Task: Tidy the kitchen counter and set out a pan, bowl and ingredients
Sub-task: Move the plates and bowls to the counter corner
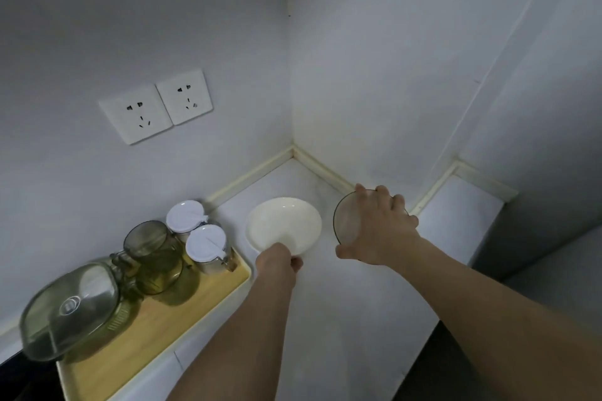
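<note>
White bowl (pixel 284 224) sits on the pale counter (pixel 342 319) near the back corner, w/ a dark-tinted glass bowl (pixel 347 221) just to its right, close to the wall trim. Left hand (pixel 280 260) is at the white bowl's near rim, thumb and fingers pinching the edge; how far the fingers wrap under can't be told. Right hand (pixel 379 226) lies over the glass bowl from above, fingers spread across the far rim and thumb at the near rim, gripping it; whether the bowl rests on the counter or is lifted can't be told. To the left of the white bowl, a wooden tray (pixel 156 332) w/ a pale rim runs along the wall. On it, nearest the bowl, two jars w/ white lids (pixel 195 228) stand side by side; beside them two smoky glass mugs (pixel 156 254), one stacked in or against the other; at the tray's near-left end a glass dish w/ a knobbed glass lid (pixel 70 311). On the wall above the tray, two white power sockets (pixel 156 106) side by side. Both forearms are bare, reaching in from the bottom of the view.
</note>
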Motion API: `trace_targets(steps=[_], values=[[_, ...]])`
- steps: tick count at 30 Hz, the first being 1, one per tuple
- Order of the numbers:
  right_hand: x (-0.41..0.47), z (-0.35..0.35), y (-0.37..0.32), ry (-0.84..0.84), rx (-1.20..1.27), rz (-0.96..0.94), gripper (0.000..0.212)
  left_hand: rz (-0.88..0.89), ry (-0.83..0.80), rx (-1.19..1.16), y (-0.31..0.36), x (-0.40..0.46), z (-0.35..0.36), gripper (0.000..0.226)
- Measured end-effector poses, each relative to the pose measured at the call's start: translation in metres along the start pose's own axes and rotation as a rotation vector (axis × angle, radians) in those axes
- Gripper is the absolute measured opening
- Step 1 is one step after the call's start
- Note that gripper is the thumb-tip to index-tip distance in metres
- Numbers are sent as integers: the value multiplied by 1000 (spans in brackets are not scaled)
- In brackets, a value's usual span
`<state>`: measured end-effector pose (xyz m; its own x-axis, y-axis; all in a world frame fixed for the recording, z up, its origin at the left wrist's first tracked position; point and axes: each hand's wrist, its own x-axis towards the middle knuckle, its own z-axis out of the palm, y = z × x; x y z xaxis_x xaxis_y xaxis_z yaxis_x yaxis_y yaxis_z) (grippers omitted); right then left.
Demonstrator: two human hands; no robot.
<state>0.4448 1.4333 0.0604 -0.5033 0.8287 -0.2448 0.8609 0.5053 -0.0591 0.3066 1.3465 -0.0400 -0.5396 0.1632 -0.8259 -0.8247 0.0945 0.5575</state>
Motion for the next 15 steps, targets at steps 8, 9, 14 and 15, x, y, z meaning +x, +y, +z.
trace_targets(steps=[8, 9, 14, 15], values=[[29, 11, -8, -56, -57, -19, 126, -83, 93, -215, 16, 20, 18, 43], [32, 13, -10, -62, -61, -21, 126, -112, 94, -235, 19, 22, 19, 43], [44, 16, -17, -82, -75, -52, 125, -7, -6, -115, 22, 36, 18, 41], [46, 17, -19, -83, -80, -56, 125, 22, -13, -94, 21, 40, 18, 41]])
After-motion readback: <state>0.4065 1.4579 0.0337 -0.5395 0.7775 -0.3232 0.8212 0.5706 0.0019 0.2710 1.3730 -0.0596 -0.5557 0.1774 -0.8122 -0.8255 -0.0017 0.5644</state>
